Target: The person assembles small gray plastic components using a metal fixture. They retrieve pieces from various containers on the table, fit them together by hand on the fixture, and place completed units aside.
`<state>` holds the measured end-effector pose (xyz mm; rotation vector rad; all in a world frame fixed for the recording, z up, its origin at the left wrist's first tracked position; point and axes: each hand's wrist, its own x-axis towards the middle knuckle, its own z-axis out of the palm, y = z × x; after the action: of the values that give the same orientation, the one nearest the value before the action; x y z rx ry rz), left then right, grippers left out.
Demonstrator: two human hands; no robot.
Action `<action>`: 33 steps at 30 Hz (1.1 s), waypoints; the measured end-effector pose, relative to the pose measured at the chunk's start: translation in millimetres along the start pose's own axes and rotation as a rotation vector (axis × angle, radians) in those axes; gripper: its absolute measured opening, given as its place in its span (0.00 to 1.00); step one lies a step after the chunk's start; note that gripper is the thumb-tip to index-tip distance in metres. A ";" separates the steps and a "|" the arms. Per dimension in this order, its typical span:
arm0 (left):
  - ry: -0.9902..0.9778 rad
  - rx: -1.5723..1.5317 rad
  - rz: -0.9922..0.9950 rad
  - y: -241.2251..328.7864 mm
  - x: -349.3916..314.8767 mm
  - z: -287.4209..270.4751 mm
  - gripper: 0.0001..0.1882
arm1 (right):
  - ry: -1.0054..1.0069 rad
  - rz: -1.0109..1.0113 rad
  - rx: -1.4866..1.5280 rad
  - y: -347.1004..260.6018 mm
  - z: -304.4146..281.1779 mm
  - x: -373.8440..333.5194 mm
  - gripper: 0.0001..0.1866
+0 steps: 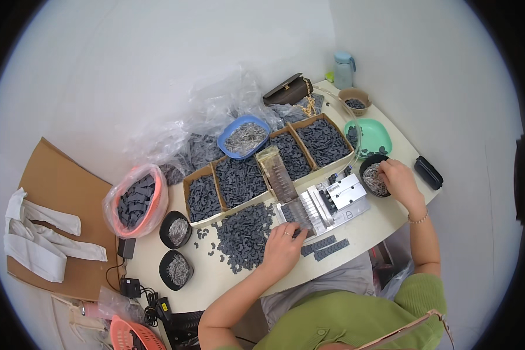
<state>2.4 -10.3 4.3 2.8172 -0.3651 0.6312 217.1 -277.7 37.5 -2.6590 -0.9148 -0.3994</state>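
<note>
Closest to us is our green shirt (356, 321), with both forearms reaching out over the pale worktable (385, 219). Across its far side runs a row of cardboard boxes (239, 182), packed with small dark grey plastic pieces, probably kept within arm's reach as sorted stock. In front of them lies a loose heap of the same dark pieces (244, 234), spread flat so that single ones can be picked out.

Beside the heap sits a metal jig (326, 204) with a clear ribbed tray, placed centrally between our arms. Our left hand (283, 248) rests palm down at the edge of the heap and the jig's near corner, fingers spread and pressing on pieces, not closed around anything. Just past it lie two short assembled dark strips (325, 246).

Our right hand (398, 179) dips into a small black bowl (374, 174) of thin metal pins, fingertips gathered in it; whether they pinch a pin we cannot tell. Two similar pin bowls (176, 249) wait at the left.
</note>
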 end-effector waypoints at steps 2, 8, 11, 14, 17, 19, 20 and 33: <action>-0.045 -0.006 -0.035 -2.0 -3.9 -2.5 0.20 | 0.128 -0.082 0.174 -16.6 -0.3 2.7 0.04; -0.158 0.095 -0.162 -21.7 -7.2 12.3 0.42 | 0.071 -0.539 0.652 -105.9 39.8 -2.1 0.09; -0.123 0.086 -0.164 -19.5 -4.4 8.9 0.43 | 0.051 -0.725 0.544 -126.7 61.5 -7.6 0.09; -0.185 0.094 -0.191 -20.5 -13.4 -7.7 0.40 | 0.020 -0.829 0.438 -130.4 67.1 -9.7 0.10; -0.112 0.178 -0.246 -39.8 -22.5 -43.3 0.37 | -0.011 -0.888 0.343 -129.4 65.0 -10.5 0.11; 0.003 0.246 -0.363 -64.7 -34.7 -62.8 0.33 | -0.023 -0.916 0.323 -130.8 64.2 -10.0 0.11; 0.062 0.291 -0.374 -81.7 -44.1 -71.6 0.30 | -0.026 -0.919 0.332 -130.6 64.7 -11.3 0.10; -0.190 0.317 -0.916 -220.9 -123.2 -123.9 0.06 | -0.106 -0.575 0.430 -171.8 51.1 195.0 0.07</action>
<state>-89.4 255.4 21.5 2.8787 1.0277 0.2161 264.8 -23.0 92.1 -2.0154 -1.5961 -0.1542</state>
